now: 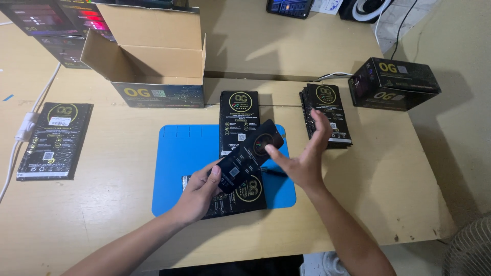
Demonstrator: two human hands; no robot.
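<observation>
The left hand point(200, 190) grips the lower end of a slim black rectangular packet with a round gold emblem point(249, 154), thumb on top, fingers hidden beneath it. The packet slants up and away over the middle of the desk, its far end raised off the surface. The right hand point(302, 156) is spread wide and holds nothing; its fingers point away from the person, and its thumb tip sits just beside the far half of the held packet, though whether the two touch cannot be told.

Under both hands lies a blue rectangular rubber mat point(180, 158), near the front edge of the pale wooden desk point(117, 204). On the mat, below the left hand, rests a flat black packet with gold print point(248, 194), partly covered by the hand and the held packet. At the mat's far edge lies another black printed packet point(238, 115), its near end hidden by the held one.

Beyond the right hand, toward the right edge, sits a stack of matching black packets point(327, 110), and at the far right corner a closed black carton with gold lettering point(394, 83). At the far side stands an open brown cardboard box with a dark printed front point(153, 66). Near the left edge lies a black packet with a white label point(53, 140), beside a white cable point(25, 128).
</observation>
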